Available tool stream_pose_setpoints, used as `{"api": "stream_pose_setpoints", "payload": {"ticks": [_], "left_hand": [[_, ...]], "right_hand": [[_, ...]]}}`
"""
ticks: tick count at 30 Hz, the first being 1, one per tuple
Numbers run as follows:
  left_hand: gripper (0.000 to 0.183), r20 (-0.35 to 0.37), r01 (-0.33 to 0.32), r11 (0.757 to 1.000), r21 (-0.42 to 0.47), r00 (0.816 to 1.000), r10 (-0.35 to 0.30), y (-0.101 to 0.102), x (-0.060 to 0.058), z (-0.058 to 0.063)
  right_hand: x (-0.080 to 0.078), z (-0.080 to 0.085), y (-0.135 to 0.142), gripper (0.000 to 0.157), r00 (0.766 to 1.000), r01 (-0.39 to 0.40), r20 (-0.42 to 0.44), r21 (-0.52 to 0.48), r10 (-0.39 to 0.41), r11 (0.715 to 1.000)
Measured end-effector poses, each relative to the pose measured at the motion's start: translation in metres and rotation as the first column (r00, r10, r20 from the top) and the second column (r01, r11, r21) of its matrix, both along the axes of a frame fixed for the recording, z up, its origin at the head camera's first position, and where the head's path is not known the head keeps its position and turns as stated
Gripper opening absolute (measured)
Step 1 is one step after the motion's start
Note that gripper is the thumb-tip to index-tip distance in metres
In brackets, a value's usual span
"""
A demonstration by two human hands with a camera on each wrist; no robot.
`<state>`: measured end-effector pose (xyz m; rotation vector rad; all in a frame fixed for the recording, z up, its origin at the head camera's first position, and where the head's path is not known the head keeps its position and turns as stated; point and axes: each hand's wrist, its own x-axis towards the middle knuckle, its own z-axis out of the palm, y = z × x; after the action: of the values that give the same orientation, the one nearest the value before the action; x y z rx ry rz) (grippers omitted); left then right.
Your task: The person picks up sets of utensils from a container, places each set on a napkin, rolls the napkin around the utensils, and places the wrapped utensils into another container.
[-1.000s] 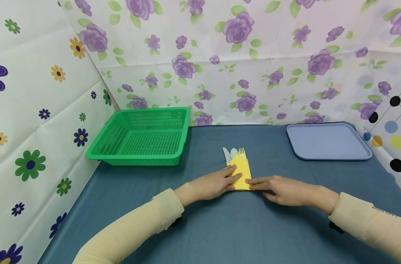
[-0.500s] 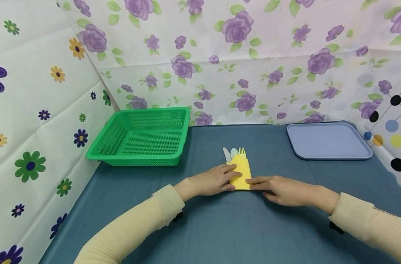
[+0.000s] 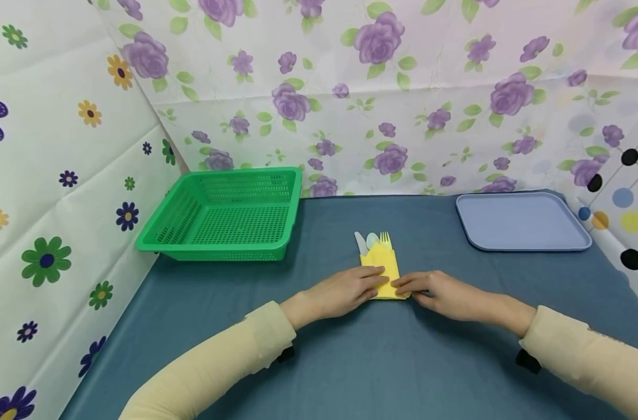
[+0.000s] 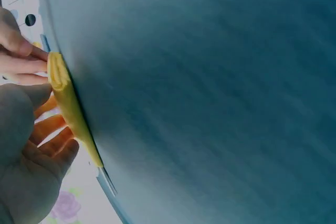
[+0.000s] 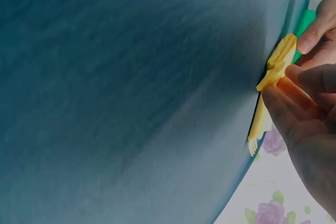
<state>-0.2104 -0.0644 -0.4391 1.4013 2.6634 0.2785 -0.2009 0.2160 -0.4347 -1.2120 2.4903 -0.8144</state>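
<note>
A folded yellow napkin [image 3: 380, 261] lies mid-table in the head view. The tips of a knife [image 3: 360, 242], a spoon [image 3: 372, 240] and a fork [image 3: 385, 240] stick out of its far end; their lower parts are hidden inside it. My left hand [image 3: 340, 292] rests extended fingers on the napkin's left and front part. From the right, my right hand [image 3: 450, 296] pinches the napkin's lower right edge between thumb and fingers, and a small corner juts out there. The right wrist view shows the folded layers [image 5: 283, 53] beside the fingertips and the fork tines [image 5: 253, 146] beyond.
A green plastic basket [image 3: 284, 246] stands at the back left. At the back right lies a flat blue-grey tray [image 3: 523, 221]. A dark blue cloth [image 3: 371, 373] covers the table, and flowered sheets [image 3: 424, 52] hang behind and at the left.
My right fingers have gone from lying along the napkin's right edge to pinching it, and its lower right corner now sticks out. My left fingers have shifted slightly right on the napkin.
</note>
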Motion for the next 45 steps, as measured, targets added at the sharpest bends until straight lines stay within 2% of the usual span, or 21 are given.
{"api": "stream_pose_setpoints", "payload": {"ticks": [5, 10, 14, 16, 18, 21, 23, 24, 26, 29, 32, 33, 35, 38, 40, 41, 43, 45], "left_hand": [[0.040, -0.007, 0.001, 0.999, 0.033, 1.000, -0.001, 0.002, 0.000, -0.003], [0.039, 0.022, -0.022, 0.998, 0.064, 1.000, 0.020, 0.003, 0.002, -0.003], [0.036, 0.059, -0.092, 0.989, 0.114, 0.995, 0.086, 0.004, 0.006, -0.005], [0.034, 0.077, -0.163, 0.976, 0.147, 0.985, 0.153, 0.006, 0.009, -0.006], [0.032, 0.119, -0.267, 0.947, 0.179, 0.961, 0.248, 0.007, 0.013, -0.006], [0.029, 0.225, -0.420, 0.879, 0.224, 0.900, 0.373, 0.011, 0.019, -0.004], [0.029, 0.301, -0.492, 0.837, 0.238, 0.857, 0.418, 0.013, 0.022, -0.002], [0.029, 0.329, -0.511, 0.824, 0.244, 0.843, 0.426, 0.013, 0.023, -0.002], [0.029, 0.357, -0.528, 0.812, 0.249, 0.829, 0.429, 0.014, 0.024, -0.001], [0.029, 0.364, -0.531, 0.809, 0.252, 0.827, 0.429, 0.014, 0.025, -0.001], [0.033, 0.424, -0.556, 0.781, 0.285, 0.804, 0.418, 0.014, 0.025, -0.002], [0.036, 0.454, -0.572, 0.764, 0.299, 0.790, 0.413, 0.014, 0.024, -0.002], [0.042, 0.539, -0.624, 0.712, 0.322, 0.739, 0.403, 0.015, 0.024, -0.001], [0.052, 0.681, -0.707, 0.624, 0.333, 0.638, 0.360, 0.015, 0.023, 0.002], [0.056, 0.767, -0.759, 0.567, 0.320, 0.559, 0.315, 0.015, 0.023, 0.004], [0.057, 0.801, -0.777, 0.546, 0.312, 0.525, 0.289, 0.014, 0.023, 0.005], [0.059, 0.843, -0.799, 0.522, 0.297, 0.476, 0.251, 0.013, 0.021, 0.005], [0.059, 0.861, -0.809, 0.514, 0.286, 0.452, 0.232, 0.012, 0.021, 0.005]], "right_hand": [[0.004, -0.001, -0.001, 0.033, 0.998, 0.030, -0.061, 0.034, -0.028, 0.999], [0.008, -0.002, -0.002, 0.036, 0.992, 0.038, -0.120, 0.055, -0.031, 0.998], [0.009, -0.003, -0.004, 0.039, 0.991, 0.023, -0.136, 0.067, -0.014, 0.997], [0.008, -0.004, -0.005, 0.039, 0.989, 0.013, -0.145, 0.062, -0.004, 0.998], [0.007, -0.004, -0.006, 0.038, 0.989, 0.010, -0.148, 0.045, -0.003, 0.999], [0.006, -0.004, -0.007, 0.037, 0.991, 0.024, -0.131, 0.029, -0.020, 0.999], [0.005, -0.004, -0.006, 0.037, 0.993, 0.039, -0.111, 0.029, -0.036, 0.999], [0.005, -0.003, -0.006, 0.037, 0.994, 0.044, -0.104, 0.030, -0.040, 0.999], [0.005, -0.003, -0.006, 0.037, 0.994, 0.053, -0.093, 0.041, -0.049, 0.998], [0.006, -0.002, -0.006, 0.037, 0.995, 0.049, -0.088, 0.046, -0.045, 0.998], [0.006, -0.001, -0.006, 0.037, 0.995, 0.046, -0.087, 0.052, -0.041, 0.998], [0.006, -0.001, -0.006, 0.036, 0.995, 0.047, -0.088, 0.055, -0.042, 0.997], [0.006, 0.000, -0.006, 0.036, 0.995, 0.047, -0.092, 0.062, -0.042, 0.997], [0.007, 0.001, -0.006, 0.036, 0.994, 0.049, -0.098, 0.072, -0.042, 0.996], [0.007, 0.002, -0.006, 0.035, 0.994, 0.048, -0.100, 0.077, -0.041, 0.996], [0.007, 0.002, -0.006, 0.035, 0.994, 0.048, -0.100, 0.079, -0.040, 0.996], [0.007, 0.003, -0.007, 0.035, 0.994, 0.048, -0.101, 0.081, -0.039, 0.996], [0.007, 0.003, -0.007, 0.035, 0.994, 0.047, -0.101, 0.084, -0.038, 0.995]]}}
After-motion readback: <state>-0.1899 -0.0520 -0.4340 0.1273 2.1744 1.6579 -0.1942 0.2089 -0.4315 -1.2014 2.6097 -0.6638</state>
